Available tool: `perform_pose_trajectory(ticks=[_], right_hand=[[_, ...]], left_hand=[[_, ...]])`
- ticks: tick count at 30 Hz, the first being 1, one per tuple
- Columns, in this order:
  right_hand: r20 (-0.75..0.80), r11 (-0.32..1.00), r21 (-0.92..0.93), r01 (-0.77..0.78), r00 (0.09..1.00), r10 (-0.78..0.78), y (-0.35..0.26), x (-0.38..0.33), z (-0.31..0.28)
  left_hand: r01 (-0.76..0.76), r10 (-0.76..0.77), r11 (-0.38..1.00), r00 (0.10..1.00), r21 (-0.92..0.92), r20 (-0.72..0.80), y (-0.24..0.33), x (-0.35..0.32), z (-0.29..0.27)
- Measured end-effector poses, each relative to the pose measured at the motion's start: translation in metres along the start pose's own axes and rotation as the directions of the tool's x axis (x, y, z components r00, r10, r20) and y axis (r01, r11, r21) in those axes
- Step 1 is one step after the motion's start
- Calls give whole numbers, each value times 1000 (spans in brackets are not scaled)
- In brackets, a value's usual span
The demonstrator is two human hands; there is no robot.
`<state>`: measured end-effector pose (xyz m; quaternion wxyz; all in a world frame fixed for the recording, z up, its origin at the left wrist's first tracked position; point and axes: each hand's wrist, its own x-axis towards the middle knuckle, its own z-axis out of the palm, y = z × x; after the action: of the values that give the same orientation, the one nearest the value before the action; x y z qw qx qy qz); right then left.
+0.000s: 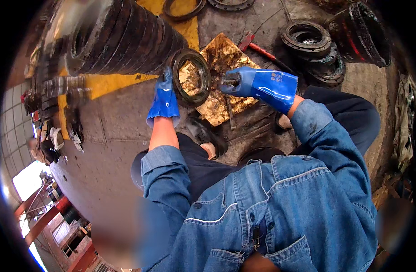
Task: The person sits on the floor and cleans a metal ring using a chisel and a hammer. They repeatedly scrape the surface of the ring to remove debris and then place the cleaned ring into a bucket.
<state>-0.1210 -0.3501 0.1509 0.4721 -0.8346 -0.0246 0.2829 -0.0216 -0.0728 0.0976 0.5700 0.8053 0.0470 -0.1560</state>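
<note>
Denim jacket [285,195] nearest, one ring [205,81] just ahead.
Left hand [164,88] grips its left rim, over one grimy sheet [221,106]; right hand [239,82] curled just right, can't tell if it's holding anything. One hammer [266,54] farther right.

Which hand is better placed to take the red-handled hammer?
Probably the right hand: it is nearer the hammer, whose handle lies just beyond the glove. The left hand holds the dark ring. Whether the right fingers hold anything is unclear.
</note>
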Motion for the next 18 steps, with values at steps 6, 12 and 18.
perform_pose_trajectory(ticks=[6, 12, 18], right_hand=[[13, 952, -26, -303, 953, 304, -48, -56, -95], [-596, 853, 498, 153, 776, 209, 13, -158, -236], [-819, 834, 520, 183, 383, 427, 61, -255, -298]], left_hand=[[108, -109, 992, 994, -68, -6, -9, 1, -8], [219, -202, 947, 975, -237, 96, 6, -11, 1], [205, -180, 951, 976, -233, 122, 9, 1, 16]])
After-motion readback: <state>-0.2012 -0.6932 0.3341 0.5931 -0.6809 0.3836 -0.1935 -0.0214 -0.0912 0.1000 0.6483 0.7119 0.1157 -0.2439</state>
